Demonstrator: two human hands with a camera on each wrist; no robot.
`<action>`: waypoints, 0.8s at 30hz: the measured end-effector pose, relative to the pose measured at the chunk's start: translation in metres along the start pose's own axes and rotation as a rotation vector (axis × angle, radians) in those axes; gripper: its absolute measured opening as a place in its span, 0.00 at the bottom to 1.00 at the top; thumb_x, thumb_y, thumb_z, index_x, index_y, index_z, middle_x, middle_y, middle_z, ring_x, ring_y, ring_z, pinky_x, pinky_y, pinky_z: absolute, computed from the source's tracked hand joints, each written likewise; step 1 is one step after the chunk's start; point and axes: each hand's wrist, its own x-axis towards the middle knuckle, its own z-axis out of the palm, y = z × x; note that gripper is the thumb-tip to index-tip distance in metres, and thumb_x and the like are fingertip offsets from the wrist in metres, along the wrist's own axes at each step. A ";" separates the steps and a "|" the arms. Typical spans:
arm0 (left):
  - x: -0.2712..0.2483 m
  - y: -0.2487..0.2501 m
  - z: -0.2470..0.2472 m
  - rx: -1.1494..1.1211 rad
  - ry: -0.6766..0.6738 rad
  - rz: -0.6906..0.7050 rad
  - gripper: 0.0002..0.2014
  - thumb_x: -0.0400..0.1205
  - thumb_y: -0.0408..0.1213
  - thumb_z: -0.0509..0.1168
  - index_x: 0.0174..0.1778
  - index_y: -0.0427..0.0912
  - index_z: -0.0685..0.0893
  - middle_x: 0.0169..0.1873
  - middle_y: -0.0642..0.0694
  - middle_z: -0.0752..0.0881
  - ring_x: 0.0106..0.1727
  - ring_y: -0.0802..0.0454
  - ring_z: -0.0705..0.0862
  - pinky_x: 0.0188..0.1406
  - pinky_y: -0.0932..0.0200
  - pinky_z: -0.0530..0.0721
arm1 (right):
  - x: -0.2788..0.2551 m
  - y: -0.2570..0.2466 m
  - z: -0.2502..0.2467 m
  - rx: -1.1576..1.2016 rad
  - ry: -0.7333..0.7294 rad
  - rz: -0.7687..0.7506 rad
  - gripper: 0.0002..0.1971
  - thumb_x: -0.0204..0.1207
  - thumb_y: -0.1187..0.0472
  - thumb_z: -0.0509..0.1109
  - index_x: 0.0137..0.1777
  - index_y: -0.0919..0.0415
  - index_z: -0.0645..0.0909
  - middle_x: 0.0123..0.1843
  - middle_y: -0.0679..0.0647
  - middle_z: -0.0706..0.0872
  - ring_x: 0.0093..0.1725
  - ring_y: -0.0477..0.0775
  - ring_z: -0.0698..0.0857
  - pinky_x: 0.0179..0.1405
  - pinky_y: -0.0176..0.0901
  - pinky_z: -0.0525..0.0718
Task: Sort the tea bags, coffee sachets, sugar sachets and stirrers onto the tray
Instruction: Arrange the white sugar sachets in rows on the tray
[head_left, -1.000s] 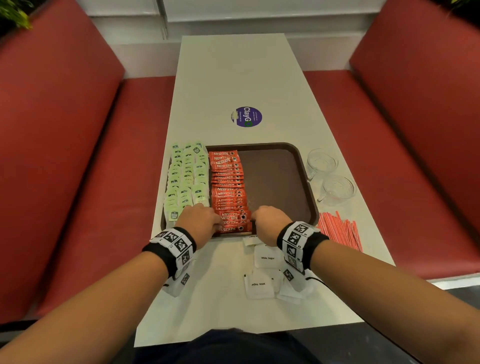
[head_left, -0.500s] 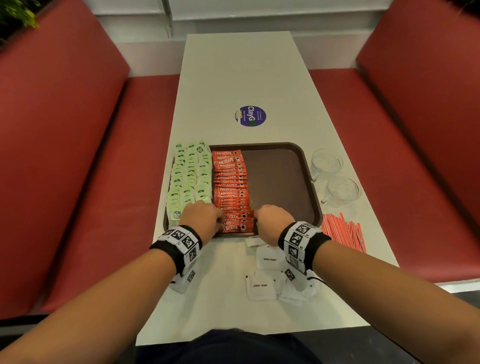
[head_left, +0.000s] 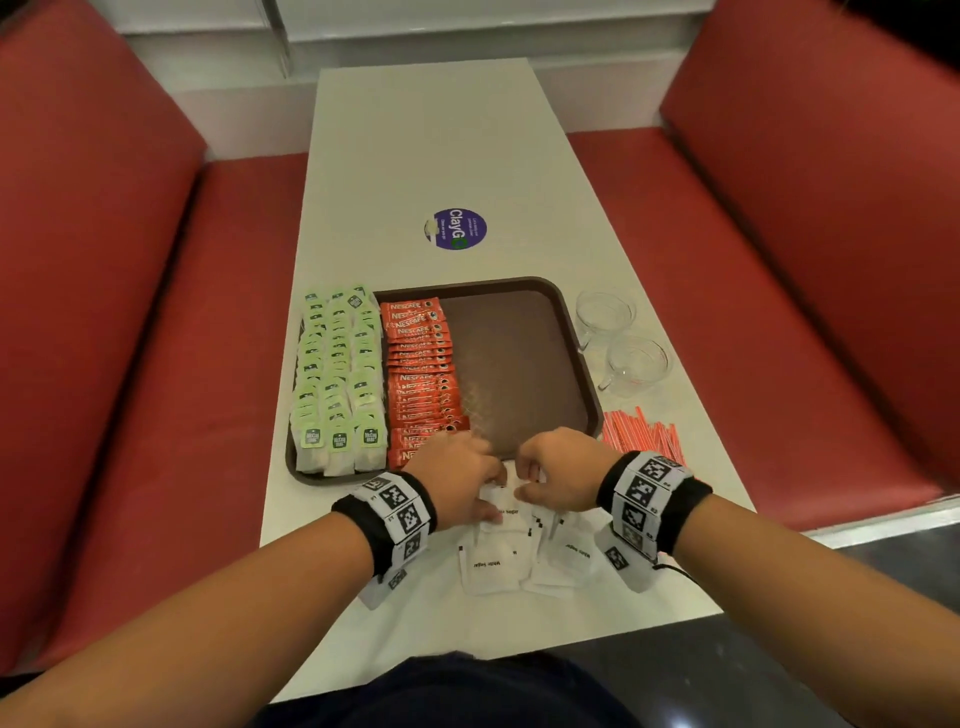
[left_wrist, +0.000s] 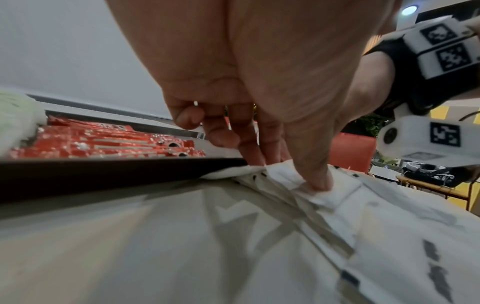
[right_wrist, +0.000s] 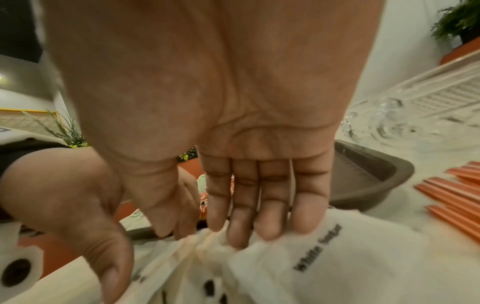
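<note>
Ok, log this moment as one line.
step: sugar | both hands gathering white paper sugar sachets | brown plastic tray: tea, coffee placed

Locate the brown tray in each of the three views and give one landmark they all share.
Head: the brown tray lies mid-frame on the table, just beyond both hands.
Left wrist: its dark near rim crosses the left half as a low band.
Right wrist: a rounded corner shows at right, behind the fingers.
Shared landmark: the white sugar sachets lying before the tray's near edge.
</note>
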 end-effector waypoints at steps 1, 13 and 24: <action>0.001 0.002 0.000 0.001 -0.004 -0.002 0.23 0.77 0.66 0.67 0.63 0.58 0.84 0.55 0.54 0.82 0.59 0.50 0.78 0.57 0.52 0.73 | -0.002 0.002 0.003 0.002 0.006 -0.012 0.14 0.77 0.45 0.73 0.55 0.53 0.86 0.53 0.48 0.89 0.51 0.52 0.86 0.53 0.47 0.85; 0.000 0.010 0.001 0.019 -0.093 -0.046 0.25 0.74 0.68 0.67 0.61 0.58 0.82 0.55 0.54 0.81 0.58 0.50 0.77 0.58 0.49 0.73 | -0.009 0.005 0.022 -0.064 0.040 -0.037 0.25 0.67 0.39 0.81 0.59 0.51 0.85 0.56 0.49 0.81 0.57 0.52 0.78 0.57 0.51 0.82; -0.008 0.010 -0.004 -0.068 -0.016 -0.088 0.12 0.82 0.56 0.65 0.51 0.54 0.85 0.51 0.54 0.86 0.55 0.49 0.80 0.56 0.51 0.75 | -0.009 0.000 0.030 -0.064 0.115 -0.066 0.24 0.71 0.38 0.77 0.61 0.51 0.83 0.56 0.50 0.82 0.57 0.53 0.78 0.56 0.50 0.81</action>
